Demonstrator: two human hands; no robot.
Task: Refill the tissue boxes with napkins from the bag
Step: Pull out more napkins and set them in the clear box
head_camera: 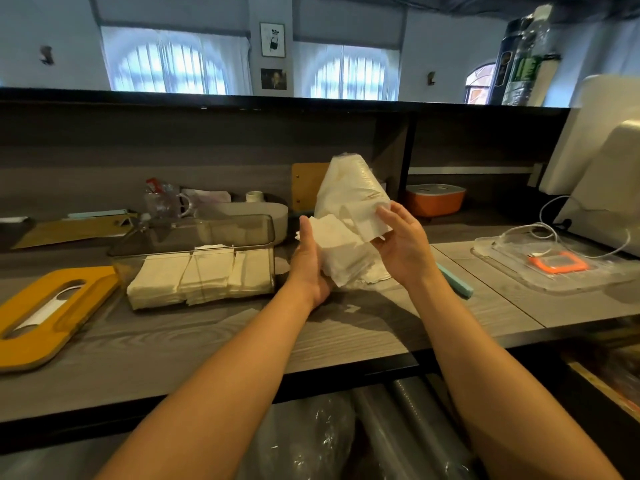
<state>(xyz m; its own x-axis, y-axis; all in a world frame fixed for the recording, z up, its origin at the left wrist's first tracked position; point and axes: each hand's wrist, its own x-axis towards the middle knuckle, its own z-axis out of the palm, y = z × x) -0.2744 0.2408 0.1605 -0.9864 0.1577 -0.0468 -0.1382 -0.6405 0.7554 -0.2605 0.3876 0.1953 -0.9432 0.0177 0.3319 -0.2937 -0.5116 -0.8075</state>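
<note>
Two hands [310, 261] [403, 244]; one bag [349, 192]; three napkin stacks [204, 275]

Two bare forearms run from the lower edge of the view to the hands, with no sleeve covering any stretch that shows. The left hand [309, 268] carries no ring, watch or band; behind it the wrist is unadorned and the forearm broadens evenly toward the elbow. The right hand [401, 242] is likewise without glove or jewellery, and the wrist just behind it is plain. Both forearms look smooth, without marks, tattoos or bandages. The fingernails cannot be made out clearly. Whatever is worn above the elbows lies outside the view.
</note>
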